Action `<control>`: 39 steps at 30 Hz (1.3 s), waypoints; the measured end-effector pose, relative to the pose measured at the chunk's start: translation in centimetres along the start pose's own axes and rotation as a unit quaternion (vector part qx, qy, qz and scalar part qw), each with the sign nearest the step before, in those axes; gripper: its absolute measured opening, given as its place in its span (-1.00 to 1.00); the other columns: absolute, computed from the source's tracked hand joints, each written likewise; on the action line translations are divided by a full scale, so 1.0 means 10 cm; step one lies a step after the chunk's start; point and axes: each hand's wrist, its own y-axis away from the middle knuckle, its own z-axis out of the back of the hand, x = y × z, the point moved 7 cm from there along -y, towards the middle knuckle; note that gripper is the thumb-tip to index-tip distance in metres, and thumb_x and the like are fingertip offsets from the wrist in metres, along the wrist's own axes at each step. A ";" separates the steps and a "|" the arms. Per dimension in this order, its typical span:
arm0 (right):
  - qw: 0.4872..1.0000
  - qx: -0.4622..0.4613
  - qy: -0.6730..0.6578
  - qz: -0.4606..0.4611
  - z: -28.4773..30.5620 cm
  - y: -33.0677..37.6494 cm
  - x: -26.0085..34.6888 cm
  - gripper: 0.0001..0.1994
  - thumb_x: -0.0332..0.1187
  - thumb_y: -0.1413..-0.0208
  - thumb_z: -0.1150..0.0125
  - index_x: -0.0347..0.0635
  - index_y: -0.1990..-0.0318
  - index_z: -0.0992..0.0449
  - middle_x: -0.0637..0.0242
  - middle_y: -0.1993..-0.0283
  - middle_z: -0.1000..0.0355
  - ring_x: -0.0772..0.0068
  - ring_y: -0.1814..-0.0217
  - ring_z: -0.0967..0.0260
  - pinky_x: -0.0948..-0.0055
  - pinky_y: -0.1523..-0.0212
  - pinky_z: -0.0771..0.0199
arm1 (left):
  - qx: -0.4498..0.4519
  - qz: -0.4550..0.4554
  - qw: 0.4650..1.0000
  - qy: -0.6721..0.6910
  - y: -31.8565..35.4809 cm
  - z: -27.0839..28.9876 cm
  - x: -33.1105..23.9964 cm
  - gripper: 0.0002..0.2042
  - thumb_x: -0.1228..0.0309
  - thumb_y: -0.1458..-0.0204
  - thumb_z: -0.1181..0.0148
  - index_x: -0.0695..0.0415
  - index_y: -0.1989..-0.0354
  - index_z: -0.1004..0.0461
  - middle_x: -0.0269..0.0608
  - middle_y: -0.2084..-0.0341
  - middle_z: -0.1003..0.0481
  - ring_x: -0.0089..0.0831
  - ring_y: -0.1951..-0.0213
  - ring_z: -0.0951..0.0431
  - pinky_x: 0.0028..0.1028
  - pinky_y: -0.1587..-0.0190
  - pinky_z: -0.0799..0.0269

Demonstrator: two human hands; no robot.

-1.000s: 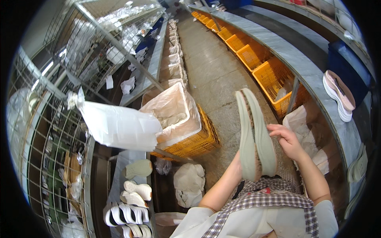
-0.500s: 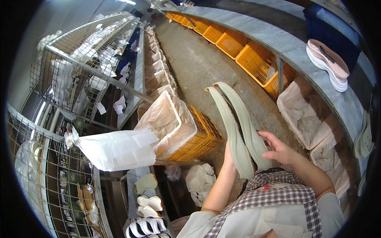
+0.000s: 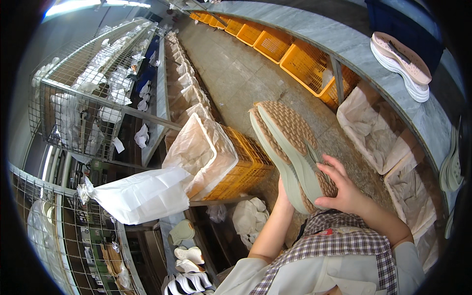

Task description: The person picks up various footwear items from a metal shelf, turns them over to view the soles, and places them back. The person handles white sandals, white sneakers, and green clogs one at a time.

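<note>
A person holds a pair of pale green shoe soles (image 3: 301, 169) up in front of the tummy, above the grey floor (image 3: 231, 83). The two soles stand on a slant, side by side, and the brown, bumpy bottom (image 3: 290, 125) of the right one faces up. The right hand (image 3: 346, 194) is curled at the lower right edge of that sole, with the thumb low and the fingers higher up, pinching it. The left hand (image 3: 283, 192) is at the lower left side of the soles, mostly hidden behind them, so I cannot tell how its fingers are bent. The person wears a checked apron (image 3: 339, 250). To the left, a yellow crate (image 3: 248, 160) has a pale plastic liner (image 3: 191, 147) in it, and a white plastic bag (image 3: 142, 194) hangs just beside it. Lower down on the left are a green sole (image 3: 182, 232) and some white soles (image 3: 189, 256). On the right, a pink and white sole (image 3: 403, 69) sits on the long grey bench (image 3: 314, 29), near a dark blue bin (image 3: 408, 34). More yellow crates (image 3: 307, 64) make a row under that bench.
</note>
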 end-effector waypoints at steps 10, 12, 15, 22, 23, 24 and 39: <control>0.871 -0.083 -0.468 -0.120 0.03 0.06 -0.29 -0.20 -0.05 0.06 -0.18 -0.13 -0.32 0.00 0.02 -0.27 -0.08 0.17 -0.33 -0.03 0.25 -0.25 -0.14 | 0.046 0.067 0.996 0.024 -0.11 -0.12 0.03 -0.49 0.05 -0.15 0.07 0.20 -0.12 -0.26 -0.06 0.01 -0.37 -0.19 0.02 -0.42 -0.18 0.05 -0.48; 0.792 -0.081 -0.594 -0.111 0.09 0.06 -0.31 -0.25 0.04 0.00 -0.01 -0.14 -0.31 -0.02 0.06 -0.25 -0.14 0.11 -0.24 -0.18 0.14 -0.02 -0.40 | 0.249 0.100 0.954 0.135 -0.09 -0.46 -0.06 -0.51 0.05 -0.14 0.07 0.15 -0.12 -0.26 -0.06 -0.04 -0.32 -0.19 0.02 -0.38 -0.14 0.08 -0.45; 0.726 -0.102 -0.678 -0.060 0.26 0.06 -0.30 -0.27 0.15 -0.07 0.13 -0.09 -0.31 -0.04 0.04 -0.28 -0.10 -0.11 -0.23 -0.15 -0.03 0.18 -0.51 | 0.359 0.093 0.902 0.223 0.01 -0.69 -0.20 -0.54 0.06 -0.14 0.07 0.06 -0.13 -0.27 -0.10 -0.10 -0.26 -0.23 0.03 -0.33 -0.15 0.11 -0.39; 0.719 -0.116 -0.684 -0.041 0.27 0.16 -0.33 -0.28 0.16 -0.08 0.14 -0.11 -0.29 -0.07 0.03 -0.28 -0.10 -0.14 -0.24 -0.14 -0.03 0.19 -0.51 | 0.254 0.054 0.922 0.286 0.04 -0.68 -0.24 -0.45 0.00 -0.16 0.13 0.19 -0.16 -0.18 -0.03 0.15 -0.30 -0.19 0.12 -0.29 -0.18 0.20 -0.40; 0.721 -0.117 -0.681 -0.042 0.25 0.17 -0.33 -0.28 0.16 -0.07 0.14 -0.11 -0.29 -0.07 0.04 -0.28 -0.10 -0.12 -0.24 -0.14 -0.02 0.18 -0.52 | 0.254 0.046 0.929 0.267 0.03 -0.67 -0.25 -0.45 0.00 -0.16 0.14 0.20 -0.15 -0.18 -0.04 0.15 -0.31 -0.22 0.12 -0.29 -0.20 0.20 -0.39; 0.725 -0.118 -0.678 -0.039 0.24 0.19 -0.33 -0.28 0.16 -0.07 0.13 -0.11 -0.29 -0.08 0.04 -0.28 -0.11 -0.11 -0.24 -0.14 -0.01 0.18 -0.52 | 0.253 0.037 0.933 0.255 0.02 -0.65 -0.26 -0.45 0.01 -0.16 0.14 0.21 -0.15 -0.18 -0.05 0.14 -0.31 -0.25 0.12 -0.29 -0.22 0.21 -0.37; 0.762 -0.197 -0.607 -0.112 0.12 0.44 -0.40 -0.23 0.24 -0.02 0.13 -0.08 -0.29 -0.10 0.08 -0.25 -0.16 -0.01 -0.21 -0.20 0.04 0.17 -0.49 | 0.269 0.114 0.914 0.282 0.02 -0.67 -0.16 -0.54 0.12 -0.13 0.05 0.06 -0.16 -0.22 -0.12 -0.06 -0.30 -0.33 0.07 -0.35 -0.32 0.12 -0.33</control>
